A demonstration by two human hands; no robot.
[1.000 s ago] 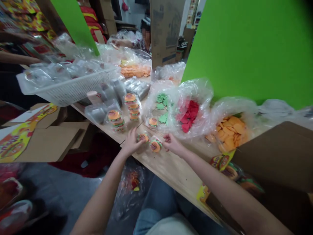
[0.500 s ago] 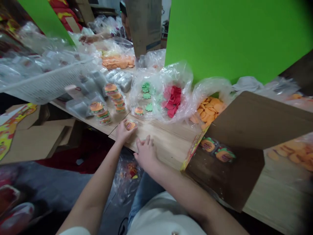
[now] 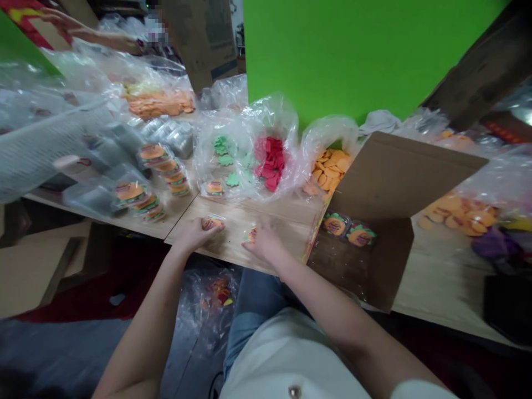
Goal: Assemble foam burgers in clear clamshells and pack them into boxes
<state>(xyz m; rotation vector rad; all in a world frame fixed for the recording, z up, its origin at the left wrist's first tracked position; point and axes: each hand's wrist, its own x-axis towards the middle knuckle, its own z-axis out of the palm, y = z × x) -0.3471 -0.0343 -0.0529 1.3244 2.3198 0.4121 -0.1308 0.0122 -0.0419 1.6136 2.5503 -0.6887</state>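
My left hand is closed on a small wrapped burger-shaped packet on the wooden table. A second wrapped packet shows under my right hand, whose fingers curl over it just left of an open cardboard box. Two more such packets lie inside the box. Behind my hands stand clear bags of green pieces, red pieces and orange discs.
Stacks of wrapped packets stand at the left beside a white basket. A green panel backs the table. Another person's arm reaches in at the far left. More bagged orange discs lie at the right.
The view has swung right, bringing the open box into sight. My right hand moved along the table edge with its packet toward the box. My left hand stays on its packet.
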